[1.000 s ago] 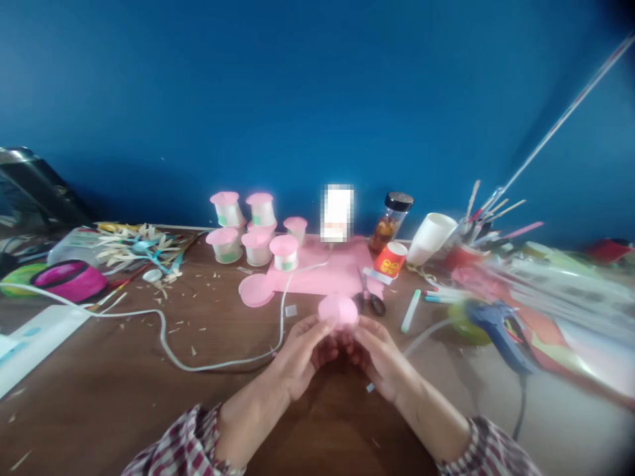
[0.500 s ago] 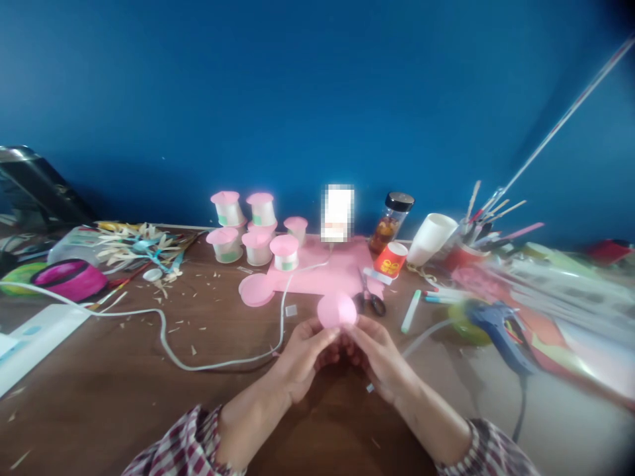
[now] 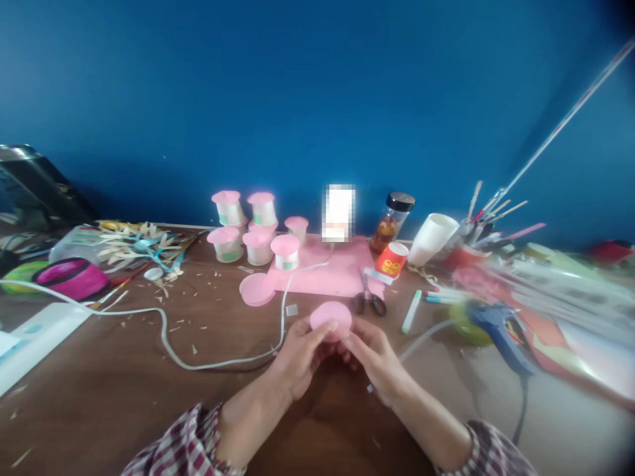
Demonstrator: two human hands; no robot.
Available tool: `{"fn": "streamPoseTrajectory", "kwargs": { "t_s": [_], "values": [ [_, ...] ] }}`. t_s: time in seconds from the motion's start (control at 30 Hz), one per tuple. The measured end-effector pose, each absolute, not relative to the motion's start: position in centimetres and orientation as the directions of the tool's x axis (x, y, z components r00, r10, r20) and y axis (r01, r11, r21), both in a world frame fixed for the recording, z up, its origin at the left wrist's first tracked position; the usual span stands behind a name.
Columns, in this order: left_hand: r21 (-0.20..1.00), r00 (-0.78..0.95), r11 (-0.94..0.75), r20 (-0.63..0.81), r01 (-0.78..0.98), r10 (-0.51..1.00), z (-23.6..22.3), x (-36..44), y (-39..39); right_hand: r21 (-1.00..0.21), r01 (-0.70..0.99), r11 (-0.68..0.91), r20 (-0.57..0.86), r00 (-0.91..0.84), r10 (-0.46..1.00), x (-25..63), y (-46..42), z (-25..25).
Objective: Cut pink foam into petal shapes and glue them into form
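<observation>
Between my two hands is a round pink paper disc [image 3: 331, 316], lifted above the brown tabletop. My left hand [image 3: 303, 350] pinches it, with the thumb lying over its lower face. My right hand [image 3: 371, 350] is closed at the disc's lower right edge, thumb against the paper. The fingertips beneath are partly hidden. Just beyond lie black-handled scissors [image 3: 368, 303] and a large pink paper sheet [image 3: 327, 281]. More pink discs [image 3: 256, 289] rest to the left, near several paper cups with pink paper tops [image 3: 225, 244].
A white cable [image 3: 218, 365] curves across the left side. At the right are a blue glue gun [image 3: 503, 334], a marker [image 3: 411, 312], a red paper cup [image 3: 391, 259], a white cup [image 3: 432, 239] and a black-lidded jar [image 3: 394, 221]. A bright pixelated screen [image 3: 338, 213] stands at the back.
The disc has shifted slightly left and now faces up flatter, without the crease-like band seen before. My left thumb has moved further onto it.
</observation>
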State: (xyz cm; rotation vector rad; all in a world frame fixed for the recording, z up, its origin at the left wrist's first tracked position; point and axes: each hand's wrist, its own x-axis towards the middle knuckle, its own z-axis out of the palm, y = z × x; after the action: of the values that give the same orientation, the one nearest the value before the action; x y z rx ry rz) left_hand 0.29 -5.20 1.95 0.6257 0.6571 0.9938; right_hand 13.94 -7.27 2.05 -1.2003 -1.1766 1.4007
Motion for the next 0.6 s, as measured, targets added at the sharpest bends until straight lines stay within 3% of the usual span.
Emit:
{"fn": "streamPoseTrajectory", "kwargs": {
  "t_s": [0.37, 0.6],
  "values": [
    [0.706, 0.422, 0.420, -0.187, -0.570, 0.887, 1.65, 0.04, -4.91, -0.993, 0.050, -0.109, -0.113, -0.091, 0.989, 13.74, -7.18, 1.94],
    [0.675, 0.421, 0.440, -0.206, -0.592, 0.883, 1.71, -0.06, -4.79, -0.994, 0.021, -0.111, -0.113, -0.094, 0.989, 13.82, -7.26, 1.91]
  ]
}}
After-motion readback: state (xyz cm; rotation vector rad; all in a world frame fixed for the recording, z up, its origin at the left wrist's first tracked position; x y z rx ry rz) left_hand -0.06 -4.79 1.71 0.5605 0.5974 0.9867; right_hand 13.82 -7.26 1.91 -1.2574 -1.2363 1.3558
